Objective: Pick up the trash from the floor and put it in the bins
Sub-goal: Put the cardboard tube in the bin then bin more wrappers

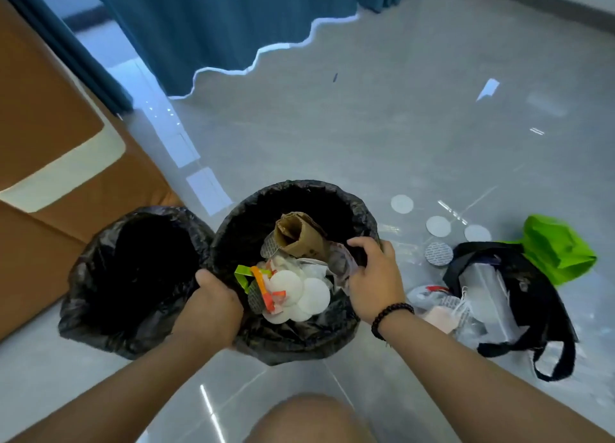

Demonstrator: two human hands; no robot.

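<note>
2 bins lined with black bags are stood side by side on a glossy grey tiled floor (pixel 382 143). The right bin (pixel 332 339) is gripped at its rim from both sides: left hand (pixel 218 301) curled over the near-left edge, right hand (pixel 372 276) curled over the right edge, fingers hooked inside. Between the hands, white discs, a brown cardboard roll (pixel 299 236) and wrappers are piled in it. Left of the left hand, the other bin (pixel 100 309) looks dark inside. Right of the right hand, loose discs (pixel 402 204), a black bag (pixel 539 296) and a green bag (pixel 559 246) are scattered. A blue curtain (pixel 233 26) is hung beyond, with a brown cardboard box (pixel 40 109) at the far left.
</note>
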